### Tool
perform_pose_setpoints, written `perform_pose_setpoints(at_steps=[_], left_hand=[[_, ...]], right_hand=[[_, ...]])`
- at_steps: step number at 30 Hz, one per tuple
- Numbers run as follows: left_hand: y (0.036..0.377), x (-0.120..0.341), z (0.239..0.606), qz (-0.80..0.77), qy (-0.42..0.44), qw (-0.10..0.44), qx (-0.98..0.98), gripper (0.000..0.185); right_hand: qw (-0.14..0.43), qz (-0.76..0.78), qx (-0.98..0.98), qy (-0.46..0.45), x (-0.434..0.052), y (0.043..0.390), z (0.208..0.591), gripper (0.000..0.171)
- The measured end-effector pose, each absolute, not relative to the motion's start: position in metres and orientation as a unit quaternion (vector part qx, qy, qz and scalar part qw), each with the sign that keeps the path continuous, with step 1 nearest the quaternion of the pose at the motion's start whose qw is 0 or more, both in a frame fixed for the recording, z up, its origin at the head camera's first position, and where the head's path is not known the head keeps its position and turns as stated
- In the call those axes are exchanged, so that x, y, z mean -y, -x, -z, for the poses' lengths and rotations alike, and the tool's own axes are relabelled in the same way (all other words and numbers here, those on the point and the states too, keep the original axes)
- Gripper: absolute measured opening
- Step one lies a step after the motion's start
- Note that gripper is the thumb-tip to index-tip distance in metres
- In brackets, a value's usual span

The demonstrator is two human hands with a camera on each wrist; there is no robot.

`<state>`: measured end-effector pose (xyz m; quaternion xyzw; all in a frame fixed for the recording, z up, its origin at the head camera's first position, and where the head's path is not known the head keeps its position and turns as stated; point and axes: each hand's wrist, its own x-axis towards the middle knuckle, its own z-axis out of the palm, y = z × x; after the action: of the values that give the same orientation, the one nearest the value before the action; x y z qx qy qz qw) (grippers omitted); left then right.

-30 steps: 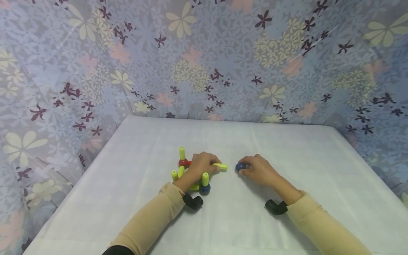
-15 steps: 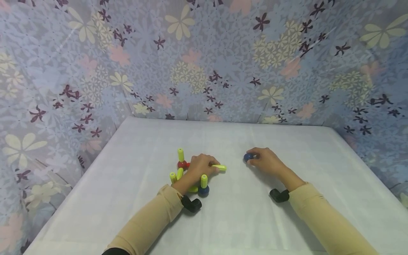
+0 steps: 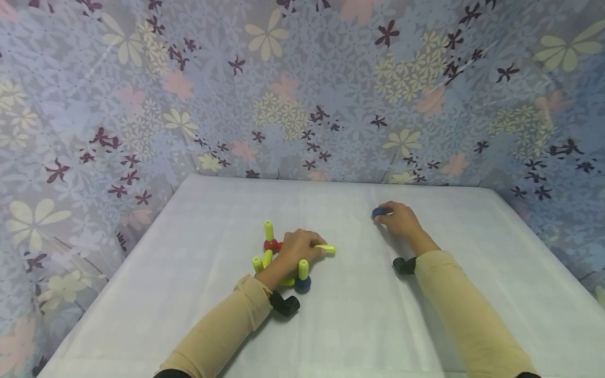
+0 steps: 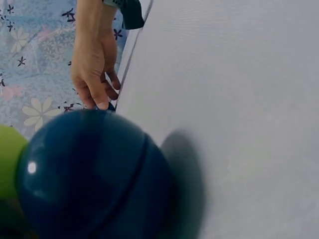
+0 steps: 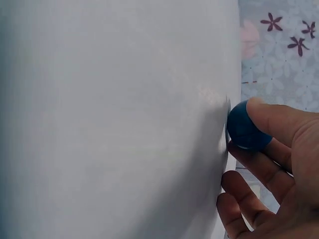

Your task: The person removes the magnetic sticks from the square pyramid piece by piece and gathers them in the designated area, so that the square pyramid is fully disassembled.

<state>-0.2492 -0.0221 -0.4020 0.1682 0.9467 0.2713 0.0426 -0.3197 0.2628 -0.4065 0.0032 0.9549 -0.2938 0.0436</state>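
My left hand (image 3: 299, 251) lies over a small structure of balls and rods, and a yellow-green rod (image 3: 328, 248) sticks out between its thumb and fingers. Around that hand show a red ball (image 3: 271, 245) bearing an upright yellow-green rod (image 3: 269, 230) and a dark blue ball (image 3: 303, 284) topped by another upright rod (image 3: 303, 269). The middle of the structure is hidden under the hand. Further back on the right, my right hand (image 3: 400, 220) pinches a loose blue ball (image 5: 246, 130) between thumb and fingers, close over the tabletop.
A white cloth covers the table (image 3: 359, 325). Its back edge meets a flowered curtain (image 3: 302, 94), which also hangs along both sides. Black wrist-camera mounts (image 3: 285, 304) jut from the sleeves near the cloth.
My right hand has carried the blue ball away from the structure, toward the back and right of the table. The left hand and the structure stay nearly in place.
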Motion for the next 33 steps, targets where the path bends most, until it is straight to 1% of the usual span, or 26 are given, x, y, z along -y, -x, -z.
perform_pose_setpoints(at_steps=[10,15,18,20,23,27,30,33], left_hand=[[0.251,0.022,0.402,-0.266,-0.163,0.053,-0.949,0.024],[0.25,0.022,0.401,-0.297,-0.152,0.053,-0.941,0.03],[0.247,0.024,0.398,-0.353,-0.128,0.028,-0.926,0.034],[0.244,0.025,0.392,-0.396,-0.112,-0.002,-0.911,0.034],[0.238,0.028,0.376,-0.44,-0.102,-0.053,-0.891,0.036],[0.23,0.036,0.35,-0.468,-0.115,-0.115,-0.869,0.036],[0.224,0.048,0.335,-0.475,-0.121,-0.134,-0.861,0.034],[0.221,0.064,0.326,-0.469,-0.114,-0.132,-0.866,0.032]], right_hand=[[0.048,0.299,-0.953,-0.012,-0.265,0.318,0.405,0.054],[0.047,0.302,-0.952,-0.011,-0.266,0.317,0.403,0.06],[0.032,0.31,-0.95,-0.007,-0.265,0.312,0.401,0.061],[0.016,0.319,-0.948,-0.003,-0.265,0.308,0.399,0.061],[-0.017,0.327,-0.945,0.005,-0.263,0.301,0.396,0.059],[-0.058,0.326,-0.944,0.019,-0.257,0.292,0.393,0.056],[-0.075,0.327,-0.941,0.036,-0.246,0.286,0.393,0.054],[-0.076,0.333,-0.938,0.06,-0.23,0.278,0.392,0.052]])
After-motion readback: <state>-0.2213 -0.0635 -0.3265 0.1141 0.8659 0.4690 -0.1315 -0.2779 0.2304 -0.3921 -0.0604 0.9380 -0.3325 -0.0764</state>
